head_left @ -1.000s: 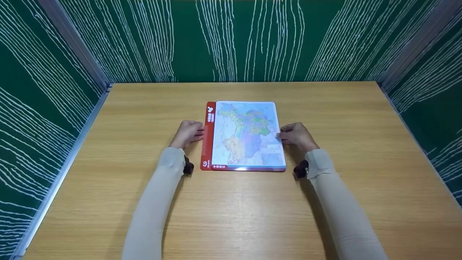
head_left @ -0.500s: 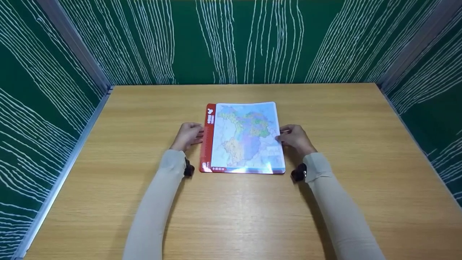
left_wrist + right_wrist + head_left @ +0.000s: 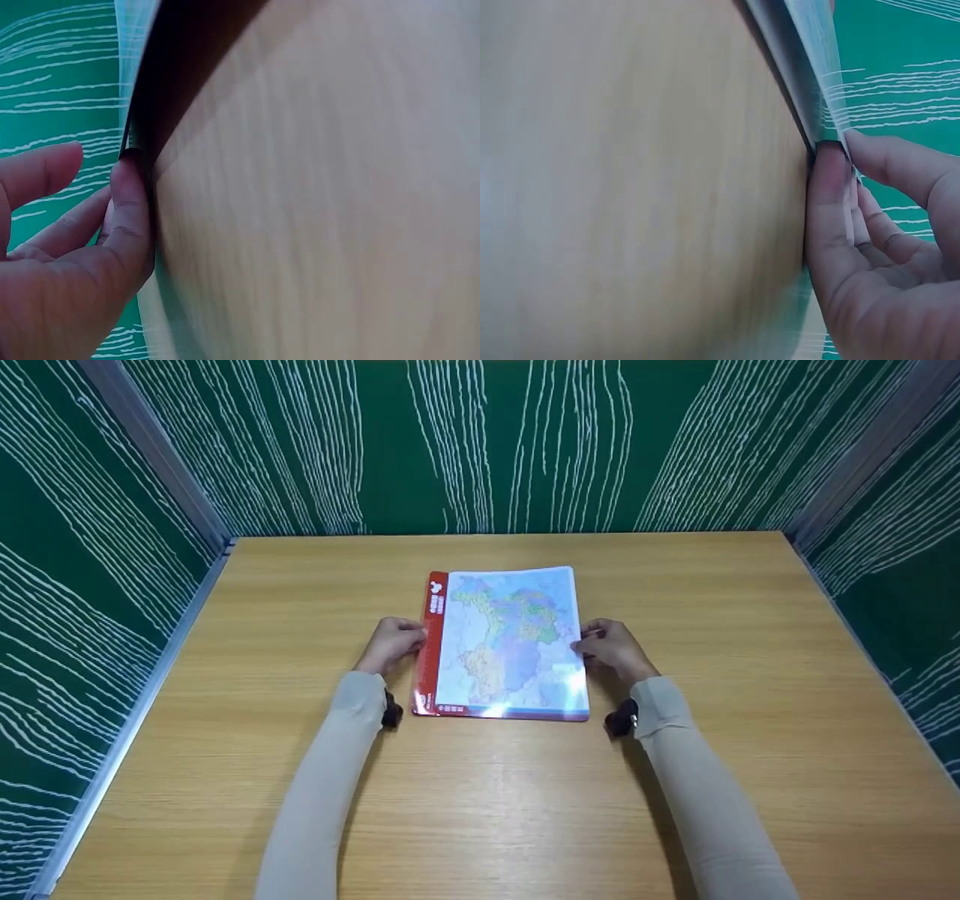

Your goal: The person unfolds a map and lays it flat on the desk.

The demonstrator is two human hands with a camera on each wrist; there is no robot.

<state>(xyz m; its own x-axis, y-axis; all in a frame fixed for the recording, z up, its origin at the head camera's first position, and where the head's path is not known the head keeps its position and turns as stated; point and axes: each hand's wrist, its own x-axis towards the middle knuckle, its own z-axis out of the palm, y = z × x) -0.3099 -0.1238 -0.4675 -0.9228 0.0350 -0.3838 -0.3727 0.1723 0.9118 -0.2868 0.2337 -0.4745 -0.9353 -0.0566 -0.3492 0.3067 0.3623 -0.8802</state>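
My right hand (image 3: 613, 646) pinches one edge of the map sheet (image 3: 506, 649) between thumb and finger; my left hand (image 3: 390, 643) merely props the red-bordered side from beneath, fingers extended, thumb apart from it. The sheet sits between them, both side edges off the counter (image 3: 510, 802). That unclamped left side could slip, I think, and lifting unevenly might bend the sheet or pull it askew.

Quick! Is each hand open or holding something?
Left hand: open, fingers touching an edge of the map, thumb off it.
Right hand: holding the map between thumb and fingers.
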